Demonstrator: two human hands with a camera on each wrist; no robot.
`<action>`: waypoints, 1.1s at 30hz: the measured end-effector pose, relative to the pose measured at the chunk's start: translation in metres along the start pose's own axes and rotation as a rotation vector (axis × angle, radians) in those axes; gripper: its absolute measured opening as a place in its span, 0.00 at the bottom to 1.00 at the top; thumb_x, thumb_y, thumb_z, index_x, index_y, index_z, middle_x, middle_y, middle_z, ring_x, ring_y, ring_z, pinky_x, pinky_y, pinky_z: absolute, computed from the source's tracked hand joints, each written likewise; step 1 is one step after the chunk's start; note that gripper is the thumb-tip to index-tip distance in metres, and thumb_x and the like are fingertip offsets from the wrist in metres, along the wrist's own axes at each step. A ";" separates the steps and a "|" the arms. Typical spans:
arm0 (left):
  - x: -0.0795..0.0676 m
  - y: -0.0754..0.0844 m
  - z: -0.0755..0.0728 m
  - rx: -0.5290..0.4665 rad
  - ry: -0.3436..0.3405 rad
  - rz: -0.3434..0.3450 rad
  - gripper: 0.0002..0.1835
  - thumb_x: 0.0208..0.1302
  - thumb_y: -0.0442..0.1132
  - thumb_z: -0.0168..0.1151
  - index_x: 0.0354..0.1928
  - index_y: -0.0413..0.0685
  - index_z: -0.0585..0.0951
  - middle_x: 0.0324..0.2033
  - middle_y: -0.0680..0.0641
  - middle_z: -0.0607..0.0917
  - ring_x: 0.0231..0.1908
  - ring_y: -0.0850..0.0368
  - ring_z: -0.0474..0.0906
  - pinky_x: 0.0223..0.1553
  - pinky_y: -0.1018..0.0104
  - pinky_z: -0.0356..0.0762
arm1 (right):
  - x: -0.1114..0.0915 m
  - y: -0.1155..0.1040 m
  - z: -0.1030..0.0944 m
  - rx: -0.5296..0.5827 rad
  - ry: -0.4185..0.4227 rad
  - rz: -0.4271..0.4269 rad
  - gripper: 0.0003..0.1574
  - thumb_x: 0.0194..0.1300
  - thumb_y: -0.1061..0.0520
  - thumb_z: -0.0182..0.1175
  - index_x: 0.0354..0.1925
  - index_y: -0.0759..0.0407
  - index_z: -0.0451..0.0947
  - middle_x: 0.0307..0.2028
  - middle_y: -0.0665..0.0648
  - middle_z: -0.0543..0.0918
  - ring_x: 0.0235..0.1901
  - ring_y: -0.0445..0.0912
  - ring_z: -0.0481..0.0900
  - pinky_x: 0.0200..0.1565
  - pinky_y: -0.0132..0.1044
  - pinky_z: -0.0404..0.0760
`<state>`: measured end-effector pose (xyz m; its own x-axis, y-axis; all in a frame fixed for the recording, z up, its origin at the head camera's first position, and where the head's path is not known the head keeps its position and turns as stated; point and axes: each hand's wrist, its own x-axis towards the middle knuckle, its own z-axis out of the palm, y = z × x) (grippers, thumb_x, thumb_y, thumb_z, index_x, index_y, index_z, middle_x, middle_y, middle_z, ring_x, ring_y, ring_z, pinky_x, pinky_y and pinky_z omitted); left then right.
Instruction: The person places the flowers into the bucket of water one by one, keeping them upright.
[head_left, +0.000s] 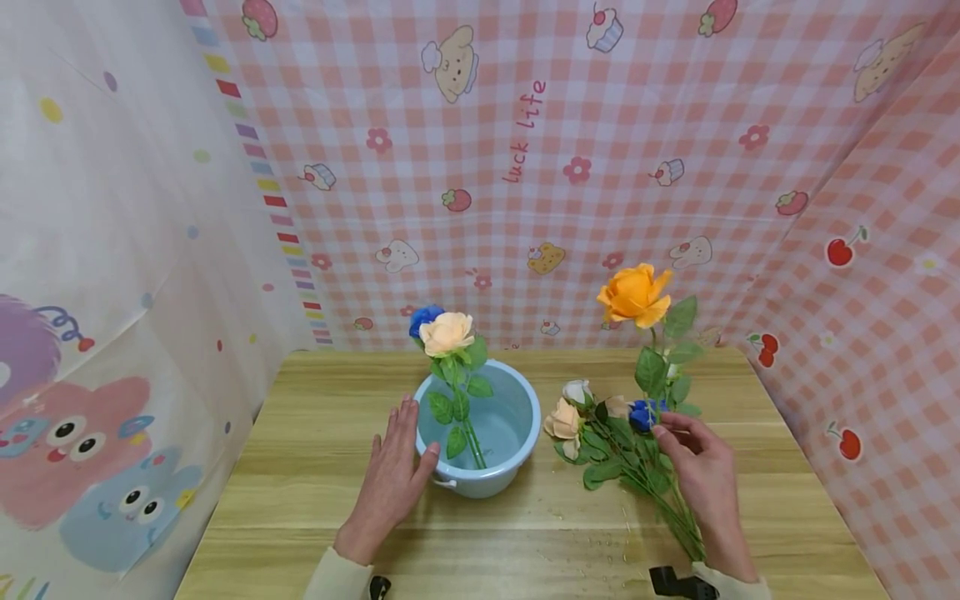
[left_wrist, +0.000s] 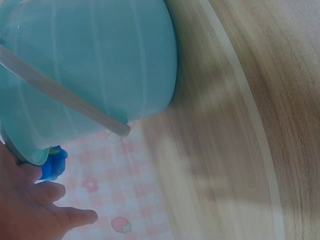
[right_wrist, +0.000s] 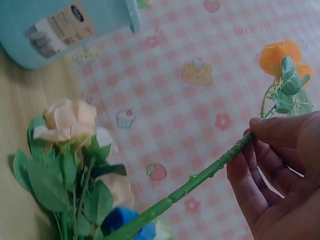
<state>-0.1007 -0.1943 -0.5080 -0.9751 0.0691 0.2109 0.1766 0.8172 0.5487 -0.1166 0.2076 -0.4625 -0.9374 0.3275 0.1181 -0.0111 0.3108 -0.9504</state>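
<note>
My right hand (head_left: 697,467) pinches the green stem (right_wrist: 200,177) of an orange rose (head_left: 636,296) between thumb and fingers, the bloom held upright above a loose pile of flowers. That pile has peach roses (head_left: 564,419), a white rose (head_left: 577,390) and a blue rose (head_left: 647,414), their leafy stems pointing toward me. Against the left rim of the light blue bucket (head_left: 531,433) rests my left hand (head_left: 390,467), fingers straight. Inside the bucket lean a peach rose (head_left: 447,333) and a blue rose (head_left: 426,319), stems down at its bottom.
Water drops dot the wooden table (head_left: 555,550) in front of the bucket and flowers. A pink checked cloth (head_left: 480,167) hangs behind and on the right; a white cartoon cloth (head_left: 135,250) hangs on the left. The bucket's pale handle (left_wrist: 65,95) hangs down its side.
</note>
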 end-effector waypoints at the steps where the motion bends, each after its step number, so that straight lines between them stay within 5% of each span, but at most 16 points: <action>1: 0.000 0.000 0.000 0.000 0.001 0.001 0.41 0.79 0.51 0.52 0.82 0.39 0.50 0.82 0.41 0.50 0.79 0.36 0.47 0.70 0.24 0.49 | -0.001 -0.002 0.001 0.004 -0.001 -0.006 0.16 0.70 0.59 0.67 0.54 0.65 0.85 0.39 0.48 0.88 0.37 0.33 0.82 0.38 0.24 0.81; 10: 0.000 0.000 0.001 0.003 0.017 0.005 0.41 0.79 0.51 0.52 0.82 0.39 0.50 0.82 0.41 0.51 0.78 0.33 0.49 0.69 0.23 0.50 | -0.003 -0.019 0.015 0.046 -0.027 -0.056 0.16 0.69 0.61 0.69 0.53 0.64 0.85 0.40 0.44 0.87 0.40 0.33 0.82 0.37 0.24 0.81; 33: 0.000 0.000 0.000 0.003 0.000 -0.003 0.41 0.79 0.52 0.51 0.82 0.40 0.49 0.82 0.41 0.50 0.79 0.36 0.47 0.70 0.24 0.50 | -0.010 -0.062 0.051 0.156 -0.099 -0.186 0.13 0.69 0.60 0.69 0.50 0.64 0.86 0.41 0.53 0.87 0.41 0.39 0.84 0.39 0.27 0.82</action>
<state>-0.1007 -0.1943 -0.5079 -0.9756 0.0663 0.2094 0.1732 0.8188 0.5473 -0.1244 0.1396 -0.4193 -0.9438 0.1863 0.2731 -0.2325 0.2132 -0.9489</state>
